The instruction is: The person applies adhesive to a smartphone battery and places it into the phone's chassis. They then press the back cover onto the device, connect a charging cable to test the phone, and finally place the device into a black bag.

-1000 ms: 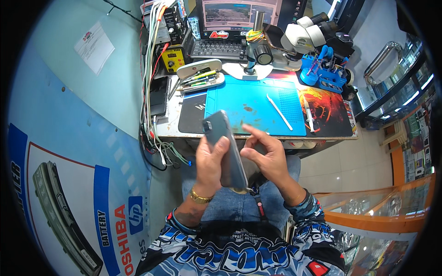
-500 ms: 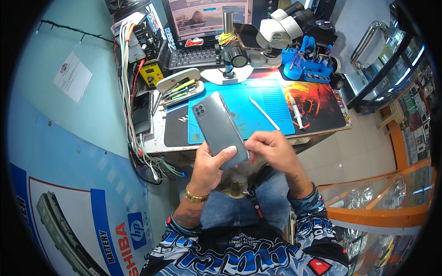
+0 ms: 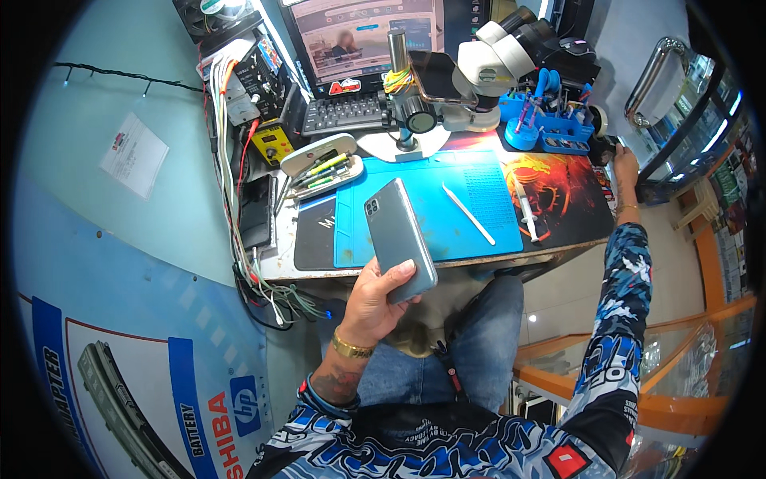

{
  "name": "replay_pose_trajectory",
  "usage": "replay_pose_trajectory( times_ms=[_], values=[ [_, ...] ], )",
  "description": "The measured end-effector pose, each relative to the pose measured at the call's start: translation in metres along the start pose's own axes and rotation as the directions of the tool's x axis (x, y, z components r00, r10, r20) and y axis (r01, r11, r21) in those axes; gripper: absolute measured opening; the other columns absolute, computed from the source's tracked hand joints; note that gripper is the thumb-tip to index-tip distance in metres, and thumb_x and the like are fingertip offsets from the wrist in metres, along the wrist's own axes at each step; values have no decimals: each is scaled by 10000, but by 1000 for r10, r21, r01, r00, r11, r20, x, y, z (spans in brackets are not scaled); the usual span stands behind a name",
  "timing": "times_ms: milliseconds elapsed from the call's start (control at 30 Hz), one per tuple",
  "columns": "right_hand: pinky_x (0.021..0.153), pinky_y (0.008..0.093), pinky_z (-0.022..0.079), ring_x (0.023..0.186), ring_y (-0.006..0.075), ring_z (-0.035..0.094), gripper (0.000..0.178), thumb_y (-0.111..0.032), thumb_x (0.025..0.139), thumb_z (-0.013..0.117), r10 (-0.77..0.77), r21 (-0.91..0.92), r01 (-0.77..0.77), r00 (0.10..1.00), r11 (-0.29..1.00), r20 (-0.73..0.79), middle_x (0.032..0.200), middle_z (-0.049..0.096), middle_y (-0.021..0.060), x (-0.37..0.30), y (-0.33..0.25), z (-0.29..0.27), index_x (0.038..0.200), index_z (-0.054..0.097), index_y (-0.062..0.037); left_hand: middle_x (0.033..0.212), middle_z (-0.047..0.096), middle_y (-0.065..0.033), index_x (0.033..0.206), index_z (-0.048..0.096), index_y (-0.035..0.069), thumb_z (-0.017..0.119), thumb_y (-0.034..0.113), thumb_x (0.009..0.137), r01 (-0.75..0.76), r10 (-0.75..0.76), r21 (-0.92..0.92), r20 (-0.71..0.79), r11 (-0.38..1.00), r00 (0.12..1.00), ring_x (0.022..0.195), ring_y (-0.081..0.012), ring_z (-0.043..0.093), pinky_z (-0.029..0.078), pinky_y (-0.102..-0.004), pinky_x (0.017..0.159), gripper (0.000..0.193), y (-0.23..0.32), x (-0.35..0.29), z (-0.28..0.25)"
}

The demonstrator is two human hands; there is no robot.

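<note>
My left hand (image 3: pixel 377 307) is closed round the lower end of a grey smartphone (image 3: pixel 399 235), thumb across its back. The phone is tilted, its rear cameras at the upper left, above the near edge of a blue silicone work mat (image 3: pixel 359 215). My right arm stretches out to the table's far right corner. There my right hand (image 3: pixel 627 176) is closed, its fingers curled at a small dark object (image 3: pixel 602 152) beside a blue tool organizer (image 3: pixel 565 132). What the fingers hold is hidden. A white pen-like stick (image 3: pixel 469 214) lies on the mat.
A microscope (image 3: pixel 491 68) on a stand carries a dark phone (image 3: pixel 437 77) beside it. Behind are a laptop (image 3: pixel 343 116) and, left, an open case of tools (image 3: pixel 323 168). A syringe (image 3: pixel 527 209) lies right of the mat. Cables (image 3: pixel 227 160) hang down the left side.
My right hand has left the phone's lower edge and reached far right to the table corner. My left hand still holds the phone, now slightly lower and further right in view.
</note>
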State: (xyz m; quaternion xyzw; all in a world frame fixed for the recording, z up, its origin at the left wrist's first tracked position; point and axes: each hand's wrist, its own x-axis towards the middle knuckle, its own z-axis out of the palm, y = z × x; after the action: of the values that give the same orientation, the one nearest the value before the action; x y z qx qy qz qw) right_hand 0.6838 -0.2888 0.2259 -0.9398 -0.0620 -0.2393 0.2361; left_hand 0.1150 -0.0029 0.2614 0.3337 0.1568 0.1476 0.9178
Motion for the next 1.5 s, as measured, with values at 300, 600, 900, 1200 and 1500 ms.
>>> replay_pose_trajectory(
  times_ms=[300,600,900,1200,1500],
  values=[
    [567,353,528,724,188,637,370,-384,875,604,38,534,-142,979,834,201,820,666,59,26,11,12,1054,709,-77,915,644,-33,1105,544,63,625,87,889,-118,136,186,-84,975,987,760,-144,642,504,-282,619,232,-8,-7,-8],
    [526,361,459,634,214,600,232,-212,788,713,-19,425,-49,988,904,154,764,660,95,60,30,22,869,708,5,868,626,-39,1067,528,74,646,103,865,-54,65,249,-39,967,997,699,-150,630,517,-291,577,236,-15,-13,-1],
    [558,384,450,586,216,591,161,-146,781,743,276,641,-440,897,629,345,690,645,94,36,5,0,752,687,2,876,631,-37,1085,522,76,634,102,879,-122,148,233,-98,965,984,701,-138,630,524,-284,566,236,5,-32,-20],
    [544,394,433,628,259,627,136,-149,769,746,198,693,-401,913,600,357,698,664,108,15,31,-1,754,679,-31,834,623,-73,1053,528,32,643,107,874,-134,151,169,-91,976,984,663,-155,611,508,-284,560,226,3,-31,-16],
    [651,329,503,714,184,631,159,-183,874,670,-93,439,104,995,892,-46,782,676,77,-63,-72,-56,933,687,-37,942,625,-80,1138,528,15,673,122,868,-103,113,211,-35,972,993,758,-151,619,497,-289,590,324,18,-35,-32]
  ],
)
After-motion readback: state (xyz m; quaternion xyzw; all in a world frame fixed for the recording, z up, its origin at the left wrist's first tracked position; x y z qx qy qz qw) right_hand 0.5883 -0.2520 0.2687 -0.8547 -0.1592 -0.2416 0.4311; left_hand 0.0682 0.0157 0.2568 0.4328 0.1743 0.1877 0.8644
